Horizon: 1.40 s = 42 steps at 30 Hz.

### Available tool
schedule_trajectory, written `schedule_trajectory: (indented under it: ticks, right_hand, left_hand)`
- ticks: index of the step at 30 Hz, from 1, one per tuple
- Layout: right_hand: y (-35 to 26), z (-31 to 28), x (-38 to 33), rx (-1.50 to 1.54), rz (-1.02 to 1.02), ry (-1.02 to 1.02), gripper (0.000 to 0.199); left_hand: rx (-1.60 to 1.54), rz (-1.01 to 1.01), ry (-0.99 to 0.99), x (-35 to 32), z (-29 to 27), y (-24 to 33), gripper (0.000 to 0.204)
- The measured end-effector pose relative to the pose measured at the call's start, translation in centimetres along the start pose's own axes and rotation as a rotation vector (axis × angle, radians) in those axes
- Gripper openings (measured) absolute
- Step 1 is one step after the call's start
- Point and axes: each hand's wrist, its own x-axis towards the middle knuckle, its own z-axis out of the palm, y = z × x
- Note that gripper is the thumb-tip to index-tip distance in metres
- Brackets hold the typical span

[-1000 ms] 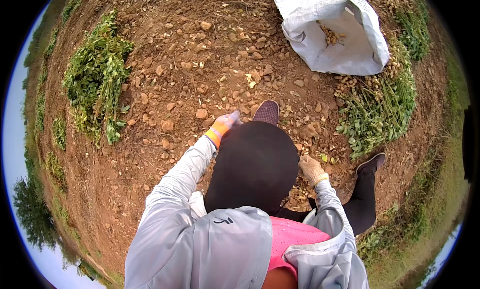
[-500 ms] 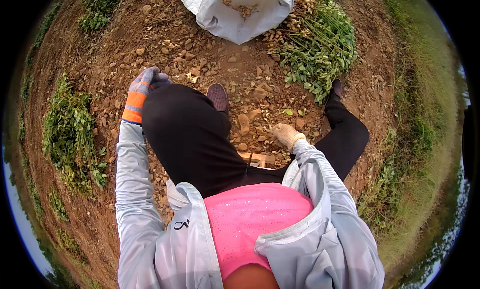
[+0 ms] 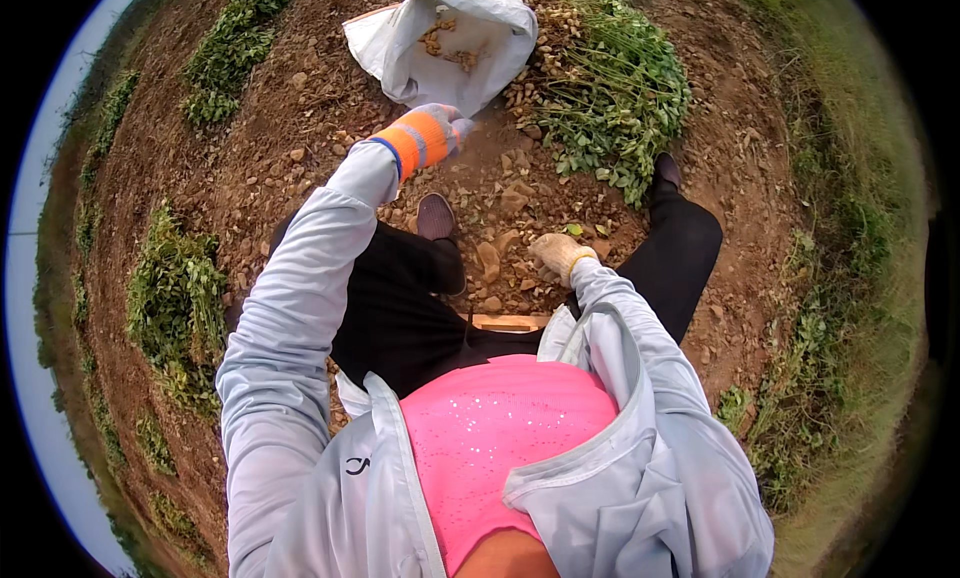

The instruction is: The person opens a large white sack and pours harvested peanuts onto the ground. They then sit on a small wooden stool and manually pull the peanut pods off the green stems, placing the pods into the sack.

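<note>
In a field of stony, reddish-brown soil [image 3: 300, 188], a seated person's left hand [image 3: 430, 138], in a grey-and-orange work glove, has left the left knee, where it was half a second ago, and now reaches forward to the near edge of an open white woven sack [image 3: 402, 58]. The change brings that hand close to the peanut pods [image 3: 433, 40] lying inside the sack and to the heap of uprooted peanut plants [image 3: 630, 98] just beside it, pods at the sack end. The left fingers look partly curled; whether they touch the sack or pinch anything cannot be told. The right hand [image 3: 560, 256], in a cream knit glove, has stayed low between the legs, near loose stones, its fingers bent and their grip hidden from view
</note>
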Motion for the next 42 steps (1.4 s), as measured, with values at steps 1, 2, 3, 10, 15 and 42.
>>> schedule_trajectory:
  ticks: [1, 2, 3, 10, 15, 42]
  right_hand:
    - [-2.0, -0.2, -1.0, 0.005, 0.020, -0.001, 0.030]
    - [-2.9, -0.3, -1.3, 0.009, 0.032, -0.005, 0.029]
    - [-3.2, -0.4, -1.6, 0.016, 0.054, -0.007, 0.028]
    - [-3.5, -2.8, -3.6, -0.346, -0.037, 0.022, 0.029]
    - [-7.6, -4.5, -8.3, 0.938, 0.158, 0.138, 0.065]
    - [-2.3, -7.3, -6.3, 0.517, -0.147, 1.013, 0.091]
  left_hand:
    - [0.212, 0.001, -0.017, 1.4, 2.1, -0.8, 0.035]
    - [0.286, 0.079, -0.014, 2.7, 4.5, -2.2, 0.035]
    - [0.390, 0.000, -0.094, 3.4, 6.9, -1.4, 0.034]
    - [0.631, -0.406, -0.120, 2.4, 13.4, 1.2, 0.063]
    - [0.651, -0.486, -0.351, 3.1, 8.7, -4.7, 0.076]
    - [0.737, -0.204, -0.310, -4.9, 12.1, 1.5, 0.072]
